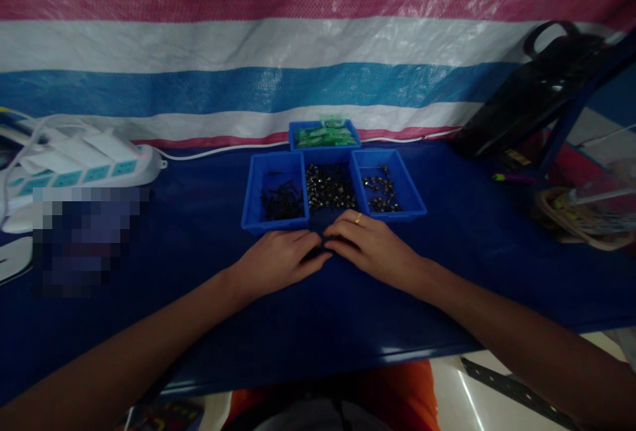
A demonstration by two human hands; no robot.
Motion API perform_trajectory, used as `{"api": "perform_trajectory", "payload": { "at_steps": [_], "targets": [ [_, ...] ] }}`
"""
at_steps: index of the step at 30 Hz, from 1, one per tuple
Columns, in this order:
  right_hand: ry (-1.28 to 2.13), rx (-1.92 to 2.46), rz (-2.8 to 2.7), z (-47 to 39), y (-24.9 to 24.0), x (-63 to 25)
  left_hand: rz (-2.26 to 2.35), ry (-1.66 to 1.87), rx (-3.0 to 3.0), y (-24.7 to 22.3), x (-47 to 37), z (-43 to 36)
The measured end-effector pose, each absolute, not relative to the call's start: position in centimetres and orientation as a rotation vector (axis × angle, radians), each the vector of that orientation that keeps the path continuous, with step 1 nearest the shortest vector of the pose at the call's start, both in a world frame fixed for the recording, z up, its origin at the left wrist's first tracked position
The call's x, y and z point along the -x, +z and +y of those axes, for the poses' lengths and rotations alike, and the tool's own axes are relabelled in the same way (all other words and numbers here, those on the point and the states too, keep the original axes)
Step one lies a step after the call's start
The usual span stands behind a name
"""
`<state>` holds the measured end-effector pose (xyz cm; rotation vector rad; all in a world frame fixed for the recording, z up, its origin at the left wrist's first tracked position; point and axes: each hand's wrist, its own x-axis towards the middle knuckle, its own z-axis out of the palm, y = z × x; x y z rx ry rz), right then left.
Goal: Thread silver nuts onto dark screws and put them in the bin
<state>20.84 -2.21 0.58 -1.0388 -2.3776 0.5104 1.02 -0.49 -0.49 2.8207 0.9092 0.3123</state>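
My left hand (pixel 281 257) and my right hand (pixel 370 245) meet fingertip to fingertip just in front of the small blue bins. Both are closed in a pinch, and whatever lies between the fingertips is too small and dark to name. A gold ring (pixel 358 218) is on my right hand. Behind my left hand, the left blue bin (pixel 252 186) holds thin black pieces (pixel 283 200). A pile of small black and metallic parts (pixel 330 187) lies between the two front bins. Small shiny metal parts (pixel 385 202) sit in the right blue bin (pixel 410 189).
A third blue bin (pixel 293 136) at the back holds green packets (pixel 325 134). Left stands a white power strip (pixel 144 165) with plugs and cables. Right are a black bottle (pixel 527 90), a purple-green pen-like object (pixel 511 179) and a basket (pixel 581 229). A striped sheet (pixel 278 40) hangs behind the blue table (pixel 199 219).
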Motion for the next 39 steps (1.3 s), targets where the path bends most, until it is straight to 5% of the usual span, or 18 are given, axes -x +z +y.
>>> {"api": "perform_trajectory", "payload": {
  "at_steps": [33, 39],
  "targets": [
    [1.074, 1.148, -2.264, -2.3, 1.6, -21.1, 0.791, 0.223, -2.855, 0.1, -0.9, -0.2],
    [0.967, 1.127, -2.430, -2.1, 1.9, -21.2, 0.796, 0.247, -2.904, -0.1, -0.7, -0.2]
  ]
}}
